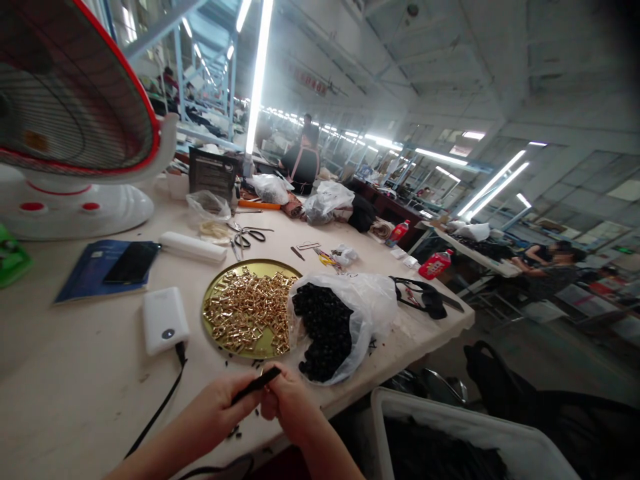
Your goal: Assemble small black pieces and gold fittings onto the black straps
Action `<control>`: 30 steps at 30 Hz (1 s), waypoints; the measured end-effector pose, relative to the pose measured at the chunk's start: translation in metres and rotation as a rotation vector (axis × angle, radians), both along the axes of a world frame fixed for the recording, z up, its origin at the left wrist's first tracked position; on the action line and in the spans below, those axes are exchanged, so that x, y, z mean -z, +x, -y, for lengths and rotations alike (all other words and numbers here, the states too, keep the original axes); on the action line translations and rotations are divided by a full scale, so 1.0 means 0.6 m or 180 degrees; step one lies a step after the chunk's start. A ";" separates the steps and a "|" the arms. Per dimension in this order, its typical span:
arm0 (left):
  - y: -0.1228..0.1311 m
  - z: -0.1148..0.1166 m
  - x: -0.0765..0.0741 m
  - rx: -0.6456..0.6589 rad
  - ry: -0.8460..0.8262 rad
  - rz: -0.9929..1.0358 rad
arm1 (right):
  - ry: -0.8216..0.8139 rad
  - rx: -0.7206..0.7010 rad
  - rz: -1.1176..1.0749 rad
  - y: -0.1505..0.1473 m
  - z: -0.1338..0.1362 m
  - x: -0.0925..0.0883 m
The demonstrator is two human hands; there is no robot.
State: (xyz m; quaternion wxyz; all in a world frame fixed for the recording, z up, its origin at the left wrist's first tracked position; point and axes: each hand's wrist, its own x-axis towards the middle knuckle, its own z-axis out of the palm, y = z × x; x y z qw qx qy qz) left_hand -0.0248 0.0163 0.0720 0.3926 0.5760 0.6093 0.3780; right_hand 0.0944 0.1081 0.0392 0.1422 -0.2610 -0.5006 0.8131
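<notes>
Both my hands are close together at the table's front edge, holding a black strap (pixel 257 385) between them. My left hand (pixel 235 398) is closed around the strap's lower end. The fingers of my right hand (pixel 285 398) pinch its upper end, where a small gold piece shows, partly hidden by the fingers. Just beyond them lies a round gold tray (pixel 207 328) heaped with small gold metal buckles (pixel 250 300). Right of the tray, an open clear plastic bag (pixel 373 300) spills many small black pieces (pixel 325 327).
A white power bank (pixel 165 320) with a black cable lies left, near a phone (pixel 133 261) on a blue book (pixel 85 270). A fan (pixel 75 200) stands at the back left. Scissors (pixel 249 235) lie behind the tray. A white bin (pixel 450 413) sits below the table's right edge.
</notes>
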 end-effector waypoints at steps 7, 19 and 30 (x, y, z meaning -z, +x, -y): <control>0.003 -0.002 -0.002 -0.0072 0.0098 -0.0029 | 0.0094 0.0128 0.0081 0.002 0.002 0.001; 0.006 -0.013 0.034 -0.1227 -0.0244 0.0212 | 0.1310 0.1039 -0.0022 0.000 0.019 0.025; 0.018 -0.003 0.018 -0.0747 -0.0223 -0.0309 | 0.2228 0.1036 0.0092 0.014 0.028 0.022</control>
